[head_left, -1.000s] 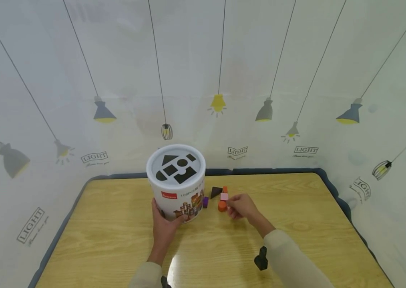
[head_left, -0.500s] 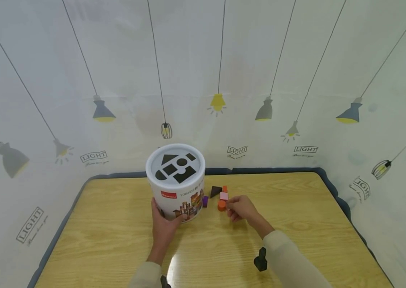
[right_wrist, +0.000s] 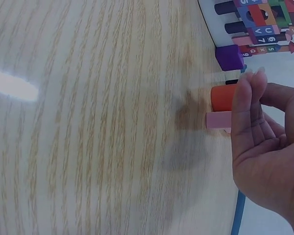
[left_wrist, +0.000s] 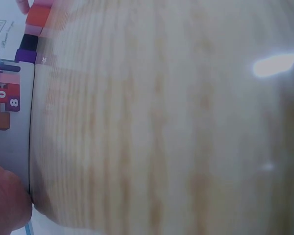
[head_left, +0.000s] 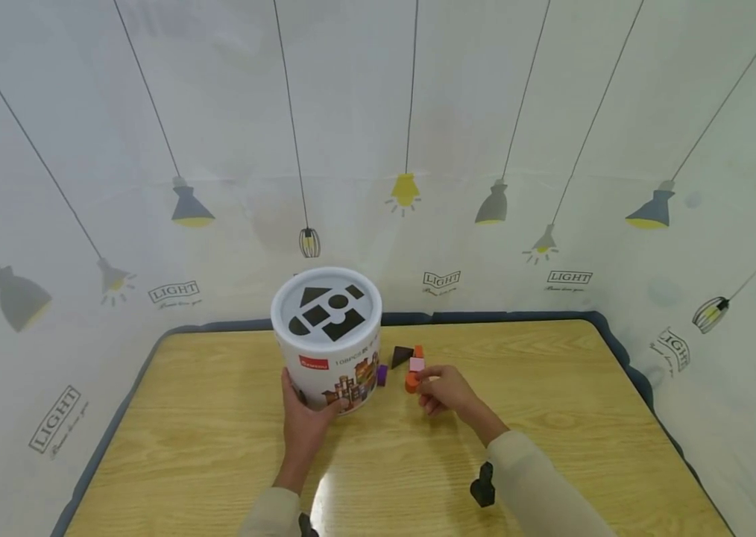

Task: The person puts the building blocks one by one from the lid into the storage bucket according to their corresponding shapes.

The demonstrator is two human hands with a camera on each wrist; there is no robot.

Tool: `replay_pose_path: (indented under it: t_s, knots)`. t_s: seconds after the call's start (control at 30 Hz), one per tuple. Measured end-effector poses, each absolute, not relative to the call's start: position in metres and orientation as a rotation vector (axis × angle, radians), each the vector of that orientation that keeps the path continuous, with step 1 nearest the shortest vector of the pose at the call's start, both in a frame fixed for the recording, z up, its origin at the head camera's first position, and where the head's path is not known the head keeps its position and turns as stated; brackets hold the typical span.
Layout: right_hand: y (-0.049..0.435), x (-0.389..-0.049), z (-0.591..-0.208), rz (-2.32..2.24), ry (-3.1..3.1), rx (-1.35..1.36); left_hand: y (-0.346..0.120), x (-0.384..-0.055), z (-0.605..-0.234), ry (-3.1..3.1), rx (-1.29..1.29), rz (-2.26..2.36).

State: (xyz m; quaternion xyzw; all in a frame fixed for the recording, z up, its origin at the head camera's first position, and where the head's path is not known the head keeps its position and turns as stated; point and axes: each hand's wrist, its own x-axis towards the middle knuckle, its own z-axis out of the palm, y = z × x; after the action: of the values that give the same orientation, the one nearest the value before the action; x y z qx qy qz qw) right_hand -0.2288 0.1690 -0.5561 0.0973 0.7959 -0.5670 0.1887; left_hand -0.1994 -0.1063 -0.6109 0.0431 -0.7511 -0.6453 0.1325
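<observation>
A white toy-block tub [head_left: 327, 339] with a printed lid stands at centre-left on the table. My left hand [head_left: 311, 425] grips its lower near side, thumb across the front. To the tub's right, my right hand [head_left: 446, 391] is low over a small cluster of blocks, fingers bent. It pinches a pink block [right_wrist: 218, 120] that the head view hides under the fingers, right beside an orange cylinder [head_left: 411, 382]. Behind the cylinder are another pink block [head_left: 416, 364], an orange block [head_left: 418, 350] and a dark triangular block [head_left: 401, 356]. A purple block [head_left: 382, 375] sits against the tub.
The wooden table [head_left: 203, 447] reaches back to a dark blue edging [head_left: 485, 318]. Behind it and along both sides rises a pale wall covering [head_left: 351, 112] printed with hanging lamps. A bright reflection lies on the table near the left sleeve [head_left: 273, 513].
My right hand has shifted very slightly left, closer against the orange cylinder. The left hand and the tub hold their place.
</observation>
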Motion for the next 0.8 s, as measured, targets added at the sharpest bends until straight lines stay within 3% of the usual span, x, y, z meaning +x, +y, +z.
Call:
replay_pose_path:
  t_s: [0.8]
  knots:
    - [0.171,-0.229,-0.576,-1.529,2.282,0.306,-0.106,-0.200,-0.613,-2.182,0.119,-1.867]
